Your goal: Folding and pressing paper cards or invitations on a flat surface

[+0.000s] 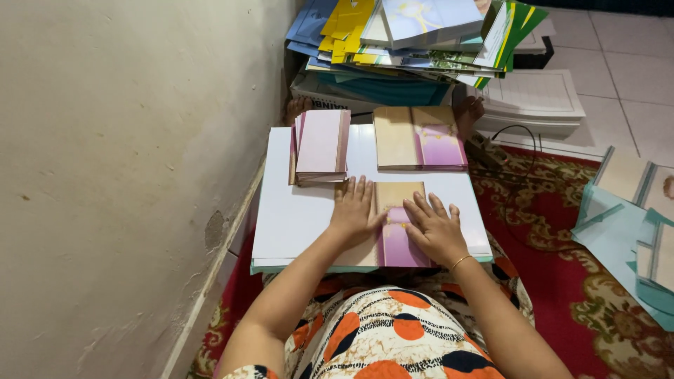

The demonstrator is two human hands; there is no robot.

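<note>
A folded card [395, 228], tan with a purple panel, lies on a white board [295, 217] across my lap. My left hand [355, 209] presses flat on the card's left half, fingers spread. On the right half rests my right hand [435, 226], also flat, with a thin bracelet at the wrist. Both palms lie on the card without gripping it. Farther back on the board sit a stack of pink folded cards [321, 146] at the left and a stack of tan-and-purple cards [420, 137] at the right.
A plaster wall [119, 175] runs close along the left. A tall pile of coloured printed sheets [414, 42] stands beyond the board. White printed sheets [533, 95] lie on the tiled floor. Teal and tan sheets [632, 224] spread over a red patterned carpet [562, 274] at right.
</note>
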